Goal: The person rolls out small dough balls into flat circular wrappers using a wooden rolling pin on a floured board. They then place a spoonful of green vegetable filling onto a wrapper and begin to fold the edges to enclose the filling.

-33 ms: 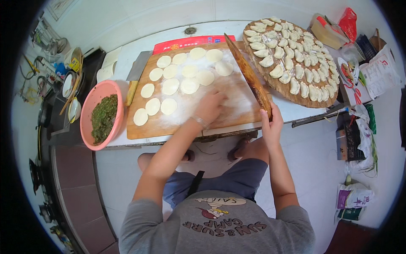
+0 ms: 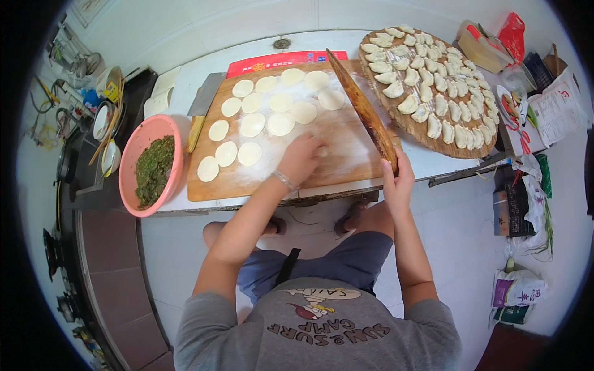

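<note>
My left hand [image 2: 301, 159] rests low over the floured wooden board [image 2: 346, 175], its fingers bent down. A small pale lump shows at the fingertips, too blurred to make out. With my right hand [image 2: 399, 180] I grip the near end of a long, tapered brown wooden rolling pin [image 2: 366, 115], which slants away across the board's right side. Several round dough wrappers [image 2: 252, 125] lie on the board's left and far parts. Beyond the pin, a round wooden tray [image 2: 405, 128] carries many rows of folded dumplings [image 2: 440, 104].
A pink bowl [image 2: 127, 166] of chopped green filling [image 2: 154, 171] stands left of the board. A cleaver [image 2: 205, 96] with a wooden handle lies along the board's left edge. Red scissors [image 2: 525, 143] and bags sit at the right. A red sheet [image 2: 278, 62] lies behind the board.
My left hand has drawn slightly left and nearer, its fingers gathered closer together. My right hand keeps its hold on the rolling pin. The whole view has shifted a little.
</note>
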The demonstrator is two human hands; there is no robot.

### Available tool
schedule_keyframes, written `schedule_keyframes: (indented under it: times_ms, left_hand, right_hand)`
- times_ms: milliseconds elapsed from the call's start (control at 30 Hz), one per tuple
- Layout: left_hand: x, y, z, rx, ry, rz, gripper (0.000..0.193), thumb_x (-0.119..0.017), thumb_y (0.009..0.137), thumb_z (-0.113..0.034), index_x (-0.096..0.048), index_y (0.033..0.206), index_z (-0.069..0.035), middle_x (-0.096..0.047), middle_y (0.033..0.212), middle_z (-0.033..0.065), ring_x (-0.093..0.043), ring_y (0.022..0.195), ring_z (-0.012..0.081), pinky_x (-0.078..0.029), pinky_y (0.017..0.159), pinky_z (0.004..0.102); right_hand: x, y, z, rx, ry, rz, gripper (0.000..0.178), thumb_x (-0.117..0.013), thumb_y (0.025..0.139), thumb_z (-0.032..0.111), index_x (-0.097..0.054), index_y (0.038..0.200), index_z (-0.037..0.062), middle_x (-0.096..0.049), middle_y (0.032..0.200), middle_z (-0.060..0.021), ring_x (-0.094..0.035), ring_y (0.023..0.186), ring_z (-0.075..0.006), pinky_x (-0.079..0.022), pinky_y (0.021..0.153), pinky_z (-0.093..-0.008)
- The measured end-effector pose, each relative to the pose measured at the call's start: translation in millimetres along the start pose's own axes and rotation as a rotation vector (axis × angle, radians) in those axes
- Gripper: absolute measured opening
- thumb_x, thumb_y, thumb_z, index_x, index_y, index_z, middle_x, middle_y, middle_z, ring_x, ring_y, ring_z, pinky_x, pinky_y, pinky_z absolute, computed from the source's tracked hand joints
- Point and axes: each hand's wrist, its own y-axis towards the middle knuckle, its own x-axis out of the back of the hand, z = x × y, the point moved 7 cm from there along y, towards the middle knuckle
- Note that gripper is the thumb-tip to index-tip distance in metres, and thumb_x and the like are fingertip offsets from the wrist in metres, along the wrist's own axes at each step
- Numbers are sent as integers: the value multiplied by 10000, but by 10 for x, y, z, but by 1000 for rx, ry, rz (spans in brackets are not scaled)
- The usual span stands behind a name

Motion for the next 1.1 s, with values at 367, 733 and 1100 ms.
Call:
schedule_keyframes:
  times_ms: [367, 733, 1100]
  left_hand:
    - [231, -530, 214, -2, 114, -218, 252, -744, 764, -103, -646, 986, -34, -570, 936, 159, -583, 884, 366, -496, 778, 425]
    - [102, -423, 145, 74, 315, -306, 508, -703, 865, -315, -577, 1255, -16, -488, 1335, 224, -484, 1209, 415, -408, 1014, 495]
    - [-132, -320, 86, 190, 567, -350, 770, -475, 963, -519, -313, 1521, -13, -203, 1605, 230, -136, 1501, 399, -96, 1186, 595]
  right_hand:
    - [-489, 51, 287, 184, -14, 69, 319, -653, 918, 119, -604, 1206, -9, -623, 939, -174, -619, 834, -337, -493, 747, -372]
    - [-547, 70, 279, 198, -30, 65, 317, -653, 922, 138, -608, 1204, -1, -619, 926, -156, -618, 796, -321, -491, 702, -366]
    - [-590, 109, 269, 202, -113, 124, 313, -663, 914, 143, -607, 1189, 3, -612, 902, -154, -606, 791, -338, -476, 689, -390]
